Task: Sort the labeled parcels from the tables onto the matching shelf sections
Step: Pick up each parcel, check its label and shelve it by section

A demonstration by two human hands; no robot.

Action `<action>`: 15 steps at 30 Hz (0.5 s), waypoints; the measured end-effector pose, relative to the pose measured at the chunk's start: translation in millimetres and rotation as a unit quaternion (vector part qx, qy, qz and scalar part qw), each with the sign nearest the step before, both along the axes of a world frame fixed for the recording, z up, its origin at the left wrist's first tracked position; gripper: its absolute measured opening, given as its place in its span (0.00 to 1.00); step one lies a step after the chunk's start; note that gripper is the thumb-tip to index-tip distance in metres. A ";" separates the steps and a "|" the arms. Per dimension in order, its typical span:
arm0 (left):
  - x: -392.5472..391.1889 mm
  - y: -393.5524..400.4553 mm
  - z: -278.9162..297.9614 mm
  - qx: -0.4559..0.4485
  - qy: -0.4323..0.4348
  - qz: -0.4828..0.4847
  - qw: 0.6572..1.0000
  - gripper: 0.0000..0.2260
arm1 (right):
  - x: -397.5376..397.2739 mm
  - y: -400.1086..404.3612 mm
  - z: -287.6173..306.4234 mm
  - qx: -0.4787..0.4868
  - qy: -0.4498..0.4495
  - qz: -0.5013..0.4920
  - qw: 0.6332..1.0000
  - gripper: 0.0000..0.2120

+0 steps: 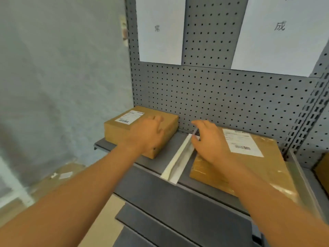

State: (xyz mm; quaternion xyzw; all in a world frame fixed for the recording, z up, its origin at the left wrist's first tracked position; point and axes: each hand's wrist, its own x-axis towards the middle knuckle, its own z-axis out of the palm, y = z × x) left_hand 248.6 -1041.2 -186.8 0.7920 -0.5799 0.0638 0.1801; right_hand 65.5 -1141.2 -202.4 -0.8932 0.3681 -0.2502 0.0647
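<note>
A small brown cardboard parcel (122, 129) with a white label lies in the left section of the grey shelf (153, 168). My left hand (147, 134) hovers over or rests on its right part, fingers loosely spread. A flat taped parcel (263, 164) with a white label lies in the right section. My right hand (208, 139) is above its left edge with relaxed fingers and grips nothing. A white divider (179, 157) separates the two sections.
The pegboard back (222, 97) carries two white paper signs (160, 29) (277, 32) with characters. Another brown box (322, 168) shows at the far right. Lower shelves (178, 225) step out below. A wall and blurred cardboard (65, 172) lie to the left.
</note>
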 end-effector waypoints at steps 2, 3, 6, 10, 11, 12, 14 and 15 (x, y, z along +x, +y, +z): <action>27.6 39.2 2.0 0.027 -0.053 0.050 0.997 0.20 | 36.4 23.2 2.7 -0.001 0.025 0.039 0.999 0.19; 41.0 59.6 3.2 0.036 -0.075 0.076 0.994 0.20 | 53.7 36.5 4.0 0.000 0.039 0.057 0.998 0.19; 80.0 122.8 6.4 0.066 -0.108 0.146 0.981 0.20 | 101.3 79.2 8.6 0.045 0.051 0.124 0.990 0.22; 131.9 209.9 11.4 0.089 -0.134 0.223 0.961 0.20 | 160.2 140.3 16.9 0.089 0.065 0.197 0.974 0.23; 144.5 231.5 12.2 0.091 -0.137 0.241 0.956 0.20 | 176.4 156.2 18.0 0.080 0.064 0.212 0.972 0.23; 157.4 253.4 13.4 0.092 -0.140 0.257 0.952 0.20 | 194.0 172.0 18.4 0.068 0.062 0.225 0.970 0.25; 183.9 296.3 16.7 0.095 -0.145 0.284 0.943 0.20 | 228.3 205.3 19.6 0.028 0.081 0.242 0.966 0.24; 197.7 317.9 18.9 0.097 -0.145 0.296 0.939 0.20 | 246.0 222.4 20.5 0.007 0.087 0.250 0.964 0.24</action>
